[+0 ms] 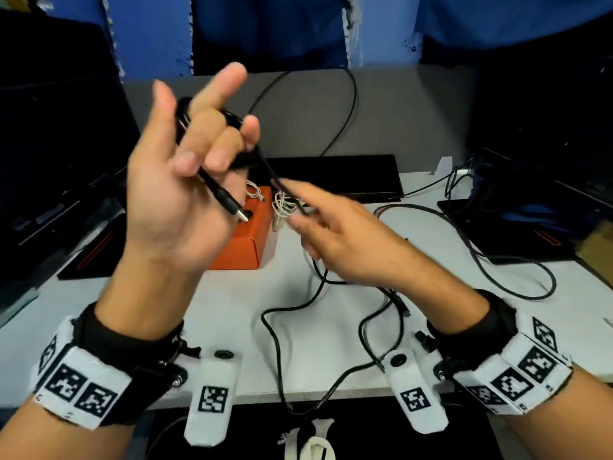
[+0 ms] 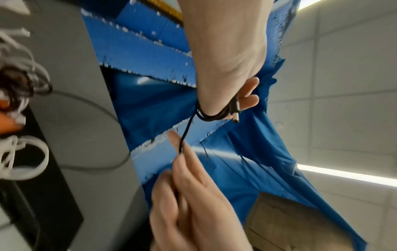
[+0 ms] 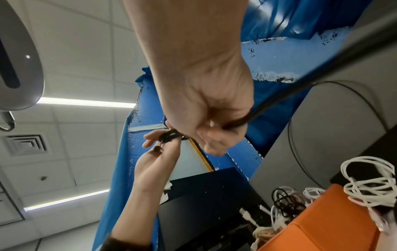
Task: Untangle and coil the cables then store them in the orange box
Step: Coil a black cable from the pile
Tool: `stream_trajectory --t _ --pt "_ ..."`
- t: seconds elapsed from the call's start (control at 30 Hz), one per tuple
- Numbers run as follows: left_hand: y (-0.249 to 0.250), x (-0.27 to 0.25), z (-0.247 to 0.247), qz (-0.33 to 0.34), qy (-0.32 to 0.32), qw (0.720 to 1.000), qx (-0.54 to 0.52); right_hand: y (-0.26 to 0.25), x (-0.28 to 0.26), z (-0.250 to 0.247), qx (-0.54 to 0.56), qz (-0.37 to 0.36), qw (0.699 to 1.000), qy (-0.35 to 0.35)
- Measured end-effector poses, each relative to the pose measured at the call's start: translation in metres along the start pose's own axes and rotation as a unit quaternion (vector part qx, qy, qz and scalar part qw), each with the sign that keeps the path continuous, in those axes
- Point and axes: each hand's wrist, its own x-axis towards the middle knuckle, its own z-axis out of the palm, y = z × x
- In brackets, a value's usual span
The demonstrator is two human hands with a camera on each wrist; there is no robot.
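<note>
My left hand is raised palm toward me, and a black cable is wound in loops round its fingers. The cable's metal plug sticks out below the palm. My right hand pinches the same cable a short way off, and the stretch between the hands is taut. In the left wrist view the loops circle the left fingers, with the right hand holding the strand below. The rest of the cable trails in loose curves over the white table. The orange box lies behind the hands with white cables on it.
A tangle of white cables sits beside the box. Another black cable loops across the table's right side. A flat black device lies at the back, and dark equipment flanks both sides. The table's front edge is near my wrists.
</note>
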Motion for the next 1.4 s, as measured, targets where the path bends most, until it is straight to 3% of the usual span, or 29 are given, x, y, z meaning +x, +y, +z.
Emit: stream_trajectory --t 0.07,0.1,0.17,0.27,0.3,0.33,0.37,0.4,0.47,0.5,0.63,0.7,0.83,0.93,1.17,1.4 --pt "0.004 0.005 -0.008 0.074 0.064 0.974 0.206 -0.005 -0.006 0.003 -0.029 0.022 0.994 -0.106" --pt "0.004 0.006 -0.012 0.098 0.082 0.940 0.316 -0.009 -0.008 0.004 -0.044 0.017 0.989 -0.139" --pt "0.001 0.006 -0.018 0.098 0.083 0.850 0.511 -0.016 -0.010 0.005 -0.065 -0.004 0.988 -0.143" --pt "-0.007 0.002 -0.026 -0.016 -0.017 0.710 0.703 -0.020 -0.009 -0.005 -0.097 -0.039 0.992 -0.068" --pt "-0.007 0.001 -0.028 -0.064 -0.062 0.675 0.732 -0.021 -0.008 -0.011 -0.111 -0.051 0.992 -0.036" --pt "-0.008 -0.001 -0.030 -0.108 -0.115 0.667 0.728 -0.022 -0.009 -0.018 -0.117 -0.061 0.991 -0.005" --pt "-0.009 -0.002 -0.030 -0.147 -0.166 0.691 0.688 -0.022 -0.009 -0.024 -0.112 -0.068 0.991 0.023" --pt "-0.011 -0.003 -0.031 -0.180 -0.198 0.736 0.622 -0.021 -0.010 -0.029 -0.095 -0.074 0.992 0.048" --pt "-0.013 -0.005 -0.029 -0.229 -0.193 0.832 0.467 -0.019 -0.010 -0.034 -0.047 -0.079 0.991 0.099" --pt "-0.014 -0.006 -0.027 -0.249 -0.185 0.864 0.397 -0.017 -0.009 -0.033 -0.036 -0.077 0.989 0.122" --pt "-0.028 -0.007 -0.020 -0.270 -0.208 0.918 0.203 -0.010 -0.006 -0.020 -0.128 -0.068 0.982 0.122" --pt "-0.035 -0.009 -0.014 -0.271 -0.189 0.938 0.109 -0.007 -0.006 -0.011 -0.072 -0.064 0.988 0.119" --pt "-0.047 -0.013 -0.008 -0.281 -0.166 0.945 -0.012 -0.004 -0.002 -0.005 -0.015 -0.048 0.984 0.170" --pt "-0.046 -0.013 -0.009 -0.280 -0.189 0.941 0.014 -0.007 -0.002 -0.009 -0.013 -0.064 0.985 0.160" --pt "-0.049 -0.017 0.000 -0.288 -0.192 0.938 0.006 -0.015 -0.004 -0.006 0.126 -0.036 0.980 0.153" --pt "-0.017 -0.015 0.005 -0.356 -0.166 0.901 0.183 -0.015 -0.004 -0.015 -0.003 -0.113 0.986 0.123"
